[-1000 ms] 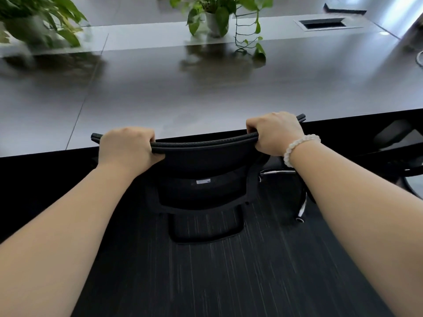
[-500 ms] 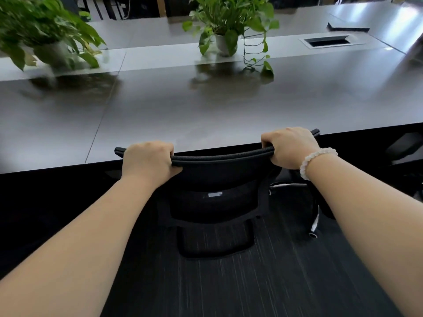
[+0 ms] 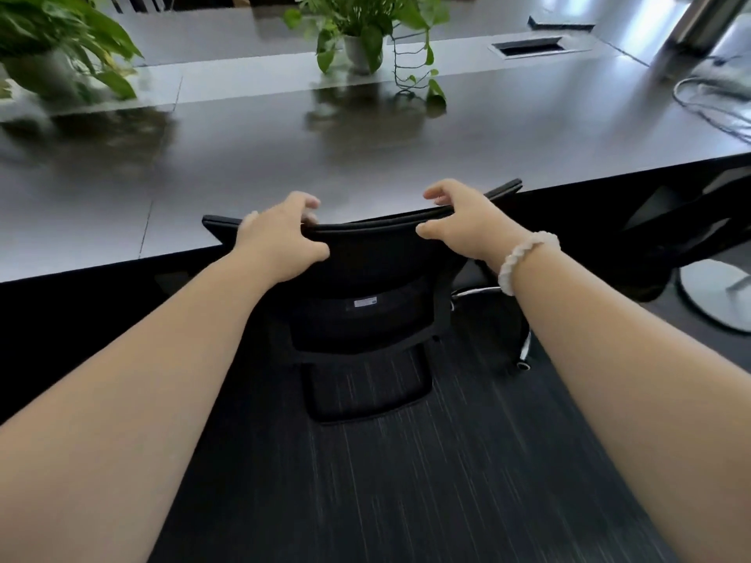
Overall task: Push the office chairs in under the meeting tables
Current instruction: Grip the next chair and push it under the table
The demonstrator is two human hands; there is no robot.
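A black mesh office chair (image 3: 365, 314) stands pushed in against the edge of the dark meeting table (image 3: 365, 156), its backrest top touching the table's rim. My left hand (image 3: 280, 233) hovers over the left part of the backrest top with fingers spread and lifted. Over the right part, my right hand (image 3: 463, 221), with a white bead bracelet on its wrist, also has its fingers apart; only the thumb side is close to the backrest. The seat is hidden under the table.
Two potted green plants (image 3: 365, 30) (image 3: 53, 46) stand on the table, with a cable slot (image 3: 528, 46) at the back right and cables (image 3: 711, 107) at the right edge. Another dark chair (image 3: 682, 233) and a round white base (image 3: 715, 294) are on the right. Dark carpet (image 3: 406, 481) lies below me.
Both hands have loosened from the backrest top and opened their fingers. The view has shifted left and back, so the chair sits further right in frame.
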